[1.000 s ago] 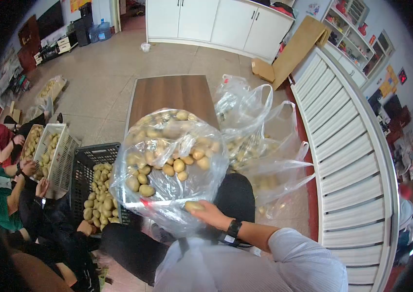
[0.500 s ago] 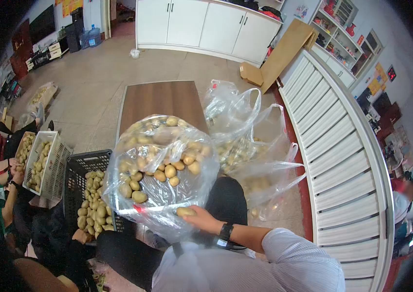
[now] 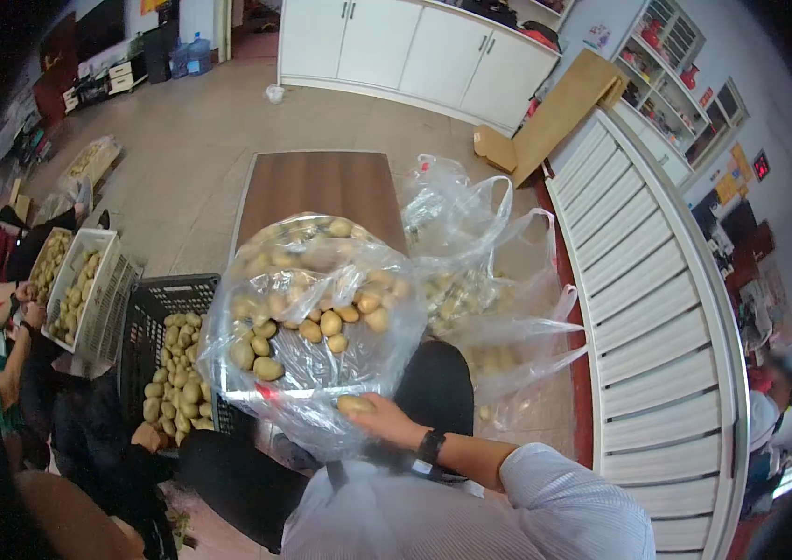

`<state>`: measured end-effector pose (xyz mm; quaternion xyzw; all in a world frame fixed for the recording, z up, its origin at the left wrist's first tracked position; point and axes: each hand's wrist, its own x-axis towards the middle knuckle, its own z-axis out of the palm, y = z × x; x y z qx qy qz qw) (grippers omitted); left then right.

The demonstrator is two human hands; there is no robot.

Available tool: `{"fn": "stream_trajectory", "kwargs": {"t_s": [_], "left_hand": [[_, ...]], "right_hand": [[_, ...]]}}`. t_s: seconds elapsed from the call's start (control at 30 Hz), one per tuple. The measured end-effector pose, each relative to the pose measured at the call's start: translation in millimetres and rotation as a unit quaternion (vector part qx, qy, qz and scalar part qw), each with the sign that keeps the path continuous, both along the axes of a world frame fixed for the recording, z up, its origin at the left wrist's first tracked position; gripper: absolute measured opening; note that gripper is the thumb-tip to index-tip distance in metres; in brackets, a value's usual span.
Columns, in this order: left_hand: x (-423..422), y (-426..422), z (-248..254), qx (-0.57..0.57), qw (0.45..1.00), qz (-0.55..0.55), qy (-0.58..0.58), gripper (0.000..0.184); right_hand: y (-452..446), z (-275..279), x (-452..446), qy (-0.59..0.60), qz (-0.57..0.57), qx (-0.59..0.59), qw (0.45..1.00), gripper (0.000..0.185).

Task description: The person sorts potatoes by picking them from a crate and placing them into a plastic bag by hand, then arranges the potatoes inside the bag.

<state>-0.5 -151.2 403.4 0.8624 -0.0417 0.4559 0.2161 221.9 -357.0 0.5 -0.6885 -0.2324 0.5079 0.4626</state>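
My right hand, with a black watch on its wrist, is closed around a potato at the near edge of a clear plastic bag. The bag rests open over the near end of a brown table. Many loose potatoes lie inside it, mostly toward the far side, some seen through the film. My left hand is not visible.
Left of the bag stands a black crate of potatoes, with another person's hand at its near edge. Beyond it is a white crate by other people. Filled plastic bags and a white railing are at right.
The view has shifted slightly, so the room sits a little lower and further right. My right hand still holds the potato at the bag's near edge.
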Motion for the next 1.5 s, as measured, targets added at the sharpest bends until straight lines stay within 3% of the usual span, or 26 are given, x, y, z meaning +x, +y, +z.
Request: {"fn": "stream_trajectory", "kwargs": {"t_s": [0.63,0.93,1.0,1.17,1.4,1.5], "left_hand": [[6.4,-3.3,-1.1,0.003,1.000,-0.013,-0.016,0.027],[13.2,-0.6,-2.2,0.002,1.000,-0.008,-0.017,0.026],[13.7,0.5,-2.4,0.002,1.000,-0.009,-0.020,0.026],[11.2,-2.1,-2.0,0.005,1.000,-0.005,-0.023,0.025],[7.9,1.5,-1.6,0.016,0.999,0.005,-0.030,0.025],[6.0,8.3,1.9,0.031,0.999,0.009,-0.033,0.025]], "right_hand": [[2.8,13.7,-4.9,0.007,0.009,-0.028,1.000,0.048],[1.3,-19.5,-2.4,-0.070,0.009,0.040,0.997,0.051],[-0.7,-8.4,-0.7,-0.104,0.017,-0.012,0.994,0.054],[-1.1,0.6,-2.5,-0.027,0.022,-0.001,0.999,0.055],[-0.3,-2.3,-1.6,-0.034,0.017,-0.022,0.999,0.049],[-0.1,-32.2,0.4,-0.105,0.040,-0.029,0.993,0.048]]}}
